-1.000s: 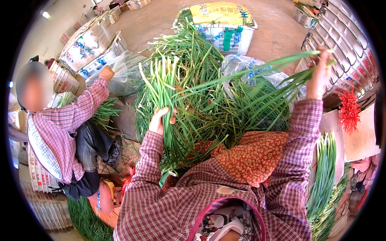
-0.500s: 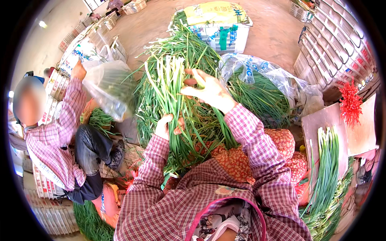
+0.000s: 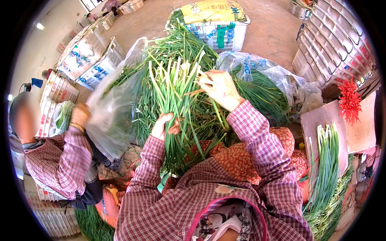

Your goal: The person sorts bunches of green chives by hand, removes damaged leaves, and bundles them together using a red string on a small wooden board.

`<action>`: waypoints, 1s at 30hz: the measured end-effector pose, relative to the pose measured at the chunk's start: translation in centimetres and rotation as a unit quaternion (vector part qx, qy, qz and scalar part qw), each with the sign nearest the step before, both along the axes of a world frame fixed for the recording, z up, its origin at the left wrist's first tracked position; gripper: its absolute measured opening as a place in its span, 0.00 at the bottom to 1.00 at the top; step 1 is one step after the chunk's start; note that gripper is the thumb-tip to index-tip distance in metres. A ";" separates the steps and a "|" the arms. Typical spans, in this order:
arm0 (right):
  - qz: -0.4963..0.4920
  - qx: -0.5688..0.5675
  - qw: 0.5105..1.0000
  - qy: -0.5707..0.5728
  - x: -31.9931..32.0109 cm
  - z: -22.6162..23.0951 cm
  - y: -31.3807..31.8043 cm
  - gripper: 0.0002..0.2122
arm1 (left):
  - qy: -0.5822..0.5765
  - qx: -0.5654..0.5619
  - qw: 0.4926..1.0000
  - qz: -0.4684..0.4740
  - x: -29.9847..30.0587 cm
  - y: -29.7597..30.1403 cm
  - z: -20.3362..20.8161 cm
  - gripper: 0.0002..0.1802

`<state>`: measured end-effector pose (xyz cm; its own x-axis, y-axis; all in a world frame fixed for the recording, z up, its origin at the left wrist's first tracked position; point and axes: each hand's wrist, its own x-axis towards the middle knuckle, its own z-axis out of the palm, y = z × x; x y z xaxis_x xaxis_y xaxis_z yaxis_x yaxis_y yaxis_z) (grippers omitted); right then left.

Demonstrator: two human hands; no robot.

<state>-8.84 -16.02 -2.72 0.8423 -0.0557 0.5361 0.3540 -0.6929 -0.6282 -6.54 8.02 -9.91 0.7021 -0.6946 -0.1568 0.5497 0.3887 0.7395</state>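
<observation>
My left hand (image 3: 165, 125) is closed round a bunch of garlic chives (image 3: 172, 102), holding it upright with the pale stalk ends fanned out at the top and the green leaves hanging below. To its right, my right hand (image 3: 222, 89) pinches the pale end of a stalk (image 3: 204, 78) between thumb and fingers, close to the bunch's upper right side. Behind and beneath both hands rises a large heap of loose chives (image 3: 183, 46).
More chives (image 3: 257, 88) lie in clear plastic at the right. A sorted bundle (image 3: 326, 160) rests by a board (image 3: 323, 120) with red ties (image 3: 349, 102) above. Stacked crates (image 3: 333, 48) stand far right; a covered crate (image 3: 219, 34) stands behind. At left a co-worker (image 3: 60, 160) handles a plastic bag (image 3: 114, 112).
My right hand has moved slightly right, its spread fingers closing into a pinch on a stalk. My left hand keeps its hold. The co-worker's arm has come down, and the bag has spread wider.
</observation>
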 end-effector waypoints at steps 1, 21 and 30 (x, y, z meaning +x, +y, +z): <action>-0.015 -0.023 0.999 -0.021 0.2 -0.2 -0.5 0.07 | -0.006 -0.016 1.000 -0.006 -0.1 0.1 -0.2 0.15; -0.049 -0.174 0.964 0.197 0.4 -0.5 -2.4 0.16 | -0.098 0.020 0.982 0.159 -0.7 4.3 -0.1 0.09; 0.025 0.177 0.982 0.067 1.0 2.5 3.5 0.12 | -0.096 0.052 0.985 0.131 -2.0 -0.1 0.8 0.13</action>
